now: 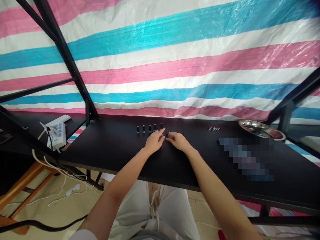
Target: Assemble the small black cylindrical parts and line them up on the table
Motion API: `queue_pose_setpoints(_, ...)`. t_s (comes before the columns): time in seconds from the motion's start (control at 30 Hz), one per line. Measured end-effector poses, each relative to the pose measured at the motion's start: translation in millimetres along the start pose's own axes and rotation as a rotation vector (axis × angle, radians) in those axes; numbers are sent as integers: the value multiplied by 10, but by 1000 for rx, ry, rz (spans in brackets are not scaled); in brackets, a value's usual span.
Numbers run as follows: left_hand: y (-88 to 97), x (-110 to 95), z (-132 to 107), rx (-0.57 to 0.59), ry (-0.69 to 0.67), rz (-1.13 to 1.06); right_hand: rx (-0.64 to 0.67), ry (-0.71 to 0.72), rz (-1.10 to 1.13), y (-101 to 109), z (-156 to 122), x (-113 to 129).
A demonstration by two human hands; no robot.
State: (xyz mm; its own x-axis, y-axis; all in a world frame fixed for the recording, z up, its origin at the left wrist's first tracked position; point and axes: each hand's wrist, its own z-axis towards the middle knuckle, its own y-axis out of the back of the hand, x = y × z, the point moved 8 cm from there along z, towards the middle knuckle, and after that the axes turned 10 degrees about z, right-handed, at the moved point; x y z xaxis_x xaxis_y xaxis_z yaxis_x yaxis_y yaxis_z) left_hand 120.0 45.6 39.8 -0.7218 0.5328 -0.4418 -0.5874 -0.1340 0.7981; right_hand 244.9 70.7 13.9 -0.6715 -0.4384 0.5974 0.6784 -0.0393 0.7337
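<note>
Head view, mid-frame: right grip [178, 140] pinched on small dark piece [167, 136]; left grip [153, 141] loosely spread, apparently empty; adjacent upright cylinders [150, 128], possible toppling from stray finger contact.

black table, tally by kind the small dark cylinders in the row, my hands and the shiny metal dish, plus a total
small dark cylinders in the row: 5
hands, left hand and right hand: 2
shiny metal dish: 1
total: 8
</note>
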Motion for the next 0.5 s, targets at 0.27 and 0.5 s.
queue_pose_setpoints(0.27,1,23,16,-19,12,5,9,120,-151,27,-35,245)
queue_pose_setpoints(0.5,80,-10,18,-102,-3,-5,-15,200,-162,52,-48,392)
